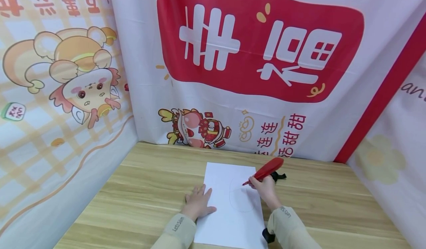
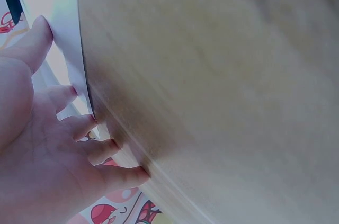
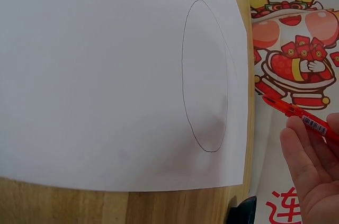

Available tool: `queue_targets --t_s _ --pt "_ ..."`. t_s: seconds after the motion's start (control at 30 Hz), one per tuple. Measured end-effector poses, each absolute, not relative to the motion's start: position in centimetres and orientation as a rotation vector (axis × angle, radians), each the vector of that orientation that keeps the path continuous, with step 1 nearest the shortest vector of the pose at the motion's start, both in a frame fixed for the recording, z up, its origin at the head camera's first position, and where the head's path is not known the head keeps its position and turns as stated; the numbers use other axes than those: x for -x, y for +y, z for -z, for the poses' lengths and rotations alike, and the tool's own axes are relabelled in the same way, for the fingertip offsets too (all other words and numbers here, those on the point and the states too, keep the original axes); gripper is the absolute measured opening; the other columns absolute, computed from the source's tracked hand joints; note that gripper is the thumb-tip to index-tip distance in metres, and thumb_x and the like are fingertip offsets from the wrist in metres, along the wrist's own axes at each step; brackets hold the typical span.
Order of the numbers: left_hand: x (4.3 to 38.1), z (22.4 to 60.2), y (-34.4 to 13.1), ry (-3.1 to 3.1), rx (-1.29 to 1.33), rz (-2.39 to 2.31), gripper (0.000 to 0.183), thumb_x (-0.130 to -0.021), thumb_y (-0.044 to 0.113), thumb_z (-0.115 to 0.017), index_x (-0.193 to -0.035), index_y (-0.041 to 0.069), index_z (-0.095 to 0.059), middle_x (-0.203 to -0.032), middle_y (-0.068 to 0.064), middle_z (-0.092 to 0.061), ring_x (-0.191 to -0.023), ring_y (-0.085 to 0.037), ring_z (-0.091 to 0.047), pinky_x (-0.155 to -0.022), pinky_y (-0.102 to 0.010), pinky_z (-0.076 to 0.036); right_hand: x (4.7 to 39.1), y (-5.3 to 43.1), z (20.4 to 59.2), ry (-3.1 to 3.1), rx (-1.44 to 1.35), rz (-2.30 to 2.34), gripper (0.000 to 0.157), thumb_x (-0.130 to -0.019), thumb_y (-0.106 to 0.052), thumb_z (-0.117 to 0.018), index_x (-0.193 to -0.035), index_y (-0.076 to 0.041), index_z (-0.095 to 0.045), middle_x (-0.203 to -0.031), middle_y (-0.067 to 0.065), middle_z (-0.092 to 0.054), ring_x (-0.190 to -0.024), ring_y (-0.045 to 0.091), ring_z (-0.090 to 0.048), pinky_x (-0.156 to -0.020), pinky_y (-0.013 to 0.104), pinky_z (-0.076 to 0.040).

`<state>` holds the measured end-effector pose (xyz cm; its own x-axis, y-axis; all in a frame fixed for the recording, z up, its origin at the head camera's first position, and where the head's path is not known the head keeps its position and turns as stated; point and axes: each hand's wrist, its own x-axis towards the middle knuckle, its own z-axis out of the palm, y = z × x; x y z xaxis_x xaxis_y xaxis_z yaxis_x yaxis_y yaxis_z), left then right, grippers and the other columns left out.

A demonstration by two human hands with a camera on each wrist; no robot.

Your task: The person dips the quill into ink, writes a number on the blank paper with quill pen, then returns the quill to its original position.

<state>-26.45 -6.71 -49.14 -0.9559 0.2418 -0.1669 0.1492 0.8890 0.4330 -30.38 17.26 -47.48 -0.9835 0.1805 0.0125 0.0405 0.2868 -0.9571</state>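
A white sheet of paper [image 1: 221, 219] lies on the wooden table, with a thin dark oval outline [image 3: 183, 75] drawn on it. My right hand [image 1: 266, 191] pinches a red pen [image 1: 267, 167] with a thick red upper end. In the right wrist view, a barcode sticker shows on the pen [image 3: 296, 112], and its tip appears above the paper; whether it touches, I cannot tell. With fingers spread, my left hand [image 1: 197, 204] rests across the sheet's left edge, some fingertips [image 2: 142, 175] on the wood and the thumb over the paper.
A small black object [image 1: 279, 176] sits just beyond my right hand. Another black item [image 1: 268, 236] is by the right cuff. Printed cloth [image 1: 199, 105] hangs behind the wooden table [image 1: 133, 201], and patterned cloth [image 1: 66, 94] hangs at the left.
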Motion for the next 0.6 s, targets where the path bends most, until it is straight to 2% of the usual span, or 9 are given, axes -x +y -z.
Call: queue_targets --t_s 0.6 --pt "26.3 48.9 -6.7 2.845 -0.312 -0.639 0.068 -0.081 0.038 -0.067 -0.136 0.006 -0.044 -0.145 -0.022 -0.027 -0.132 -0.047 -0.015 -0.096 -0.071 -0.009 30.7 18.7 47.9 -2.352 0.196 -1.802 0.013 -0.085 0.0 -0.06 -0.094 0.01 -0.057 -0.081 0.019 -0.066 -0.068 0.02 -0.064 -0.066 0.034 -0.056"
